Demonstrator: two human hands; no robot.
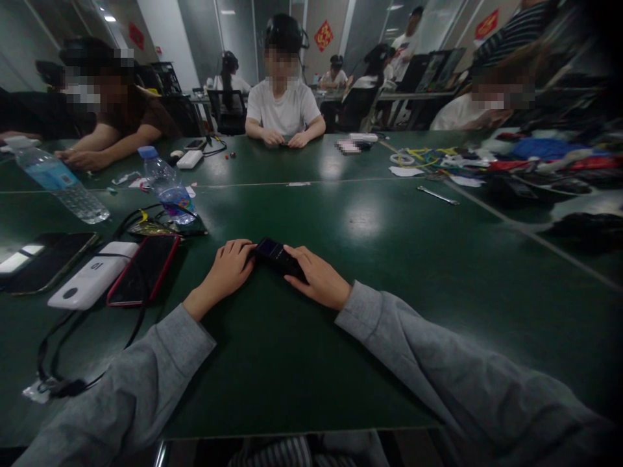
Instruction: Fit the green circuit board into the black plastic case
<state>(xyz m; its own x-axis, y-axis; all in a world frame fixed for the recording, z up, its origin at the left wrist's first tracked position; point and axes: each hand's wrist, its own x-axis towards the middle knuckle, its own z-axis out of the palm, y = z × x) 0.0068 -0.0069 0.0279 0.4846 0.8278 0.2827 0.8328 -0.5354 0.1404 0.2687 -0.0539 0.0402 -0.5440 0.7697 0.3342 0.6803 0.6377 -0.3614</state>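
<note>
White power bank [93, 275]: dark mark, apparently "10".
Red wall diamond [324, 36]: gold character, illegible from where I stand.
Blue-capped bottle [168, 181]: label print too small to read.

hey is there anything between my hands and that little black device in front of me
Nothing visible. The right hand is on the right end of the black device, and the left hand is at its left end. The red-edged phone lies off to the left, outside that space.
</note>
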